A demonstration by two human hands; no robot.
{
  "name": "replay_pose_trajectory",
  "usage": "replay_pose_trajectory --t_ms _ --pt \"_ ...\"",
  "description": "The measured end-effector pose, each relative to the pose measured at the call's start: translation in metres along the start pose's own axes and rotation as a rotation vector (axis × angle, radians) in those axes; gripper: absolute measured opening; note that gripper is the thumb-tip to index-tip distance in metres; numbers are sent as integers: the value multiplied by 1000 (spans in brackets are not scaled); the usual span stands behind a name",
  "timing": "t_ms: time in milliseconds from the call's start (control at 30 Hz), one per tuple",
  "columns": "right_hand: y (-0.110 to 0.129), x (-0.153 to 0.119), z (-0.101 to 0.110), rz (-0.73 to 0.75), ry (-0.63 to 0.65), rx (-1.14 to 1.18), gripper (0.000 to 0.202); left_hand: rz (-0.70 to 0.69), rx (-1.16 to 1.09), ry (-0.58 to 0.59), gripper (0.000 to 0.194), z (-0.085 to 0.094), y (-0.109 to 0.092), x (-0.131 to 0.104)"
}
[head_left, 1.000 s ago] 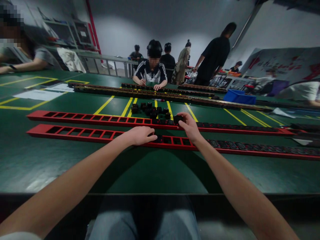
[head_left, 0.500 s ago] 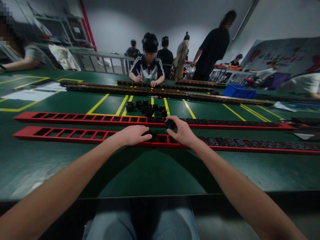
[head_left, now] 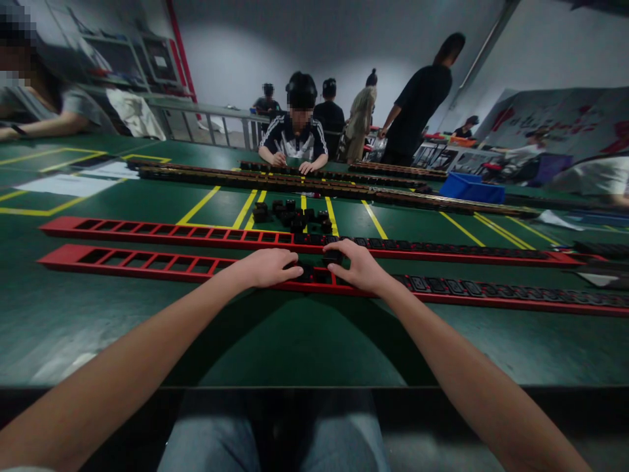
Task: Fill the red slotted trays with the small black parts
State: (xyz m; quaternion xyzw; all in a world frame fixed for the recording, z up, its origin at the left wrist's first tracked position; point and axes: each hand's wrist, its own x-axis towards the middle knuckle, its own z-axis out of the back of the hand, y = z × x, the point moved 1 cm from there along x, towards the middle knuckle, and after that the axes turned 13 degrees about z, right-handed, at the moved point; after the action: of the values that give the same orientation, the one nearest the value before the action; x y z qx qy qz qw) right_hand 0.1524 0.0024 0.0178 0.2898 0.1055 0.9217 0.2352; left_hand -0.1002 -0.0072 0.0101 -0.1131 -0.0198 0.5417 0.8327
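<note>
My right hand pinches a small black block between thumb and fingers, just over the open slots of the nearer red slotted rail. My left hand is at the same rail, its thumb and fingers closed about another black block in a slot; the fingers hide part of it. Behind runs a second red rail. Both rails have open slots on the left and black blocks filling the right.
Loose black blocks lie beyond the rails. Farther back are long dark rails, a blue bin and white paper sheets. A co-worker sits opposite; another person is at the left. The table's front edge is near me.
My right hand has lowered the black block slightly toward the nearer rail. My left hand keeps its place at the rail. The whole view has shifted a little.
</note>
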Motion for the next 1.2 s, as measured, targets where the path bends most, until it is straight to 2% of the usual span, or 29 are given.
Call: replay_pose_trajectory --t_ms 533,967,1200 --pt "7 2 -1 177 10 50 26 -25 9 -15 49 0 -2 -1" --pt "13 0 -4 137 89 32 28 13 11 -23 45 -1 -1 0" --pt "14 0 -3 52 80 32 24 -7 11 -9 47 0 -2 0"
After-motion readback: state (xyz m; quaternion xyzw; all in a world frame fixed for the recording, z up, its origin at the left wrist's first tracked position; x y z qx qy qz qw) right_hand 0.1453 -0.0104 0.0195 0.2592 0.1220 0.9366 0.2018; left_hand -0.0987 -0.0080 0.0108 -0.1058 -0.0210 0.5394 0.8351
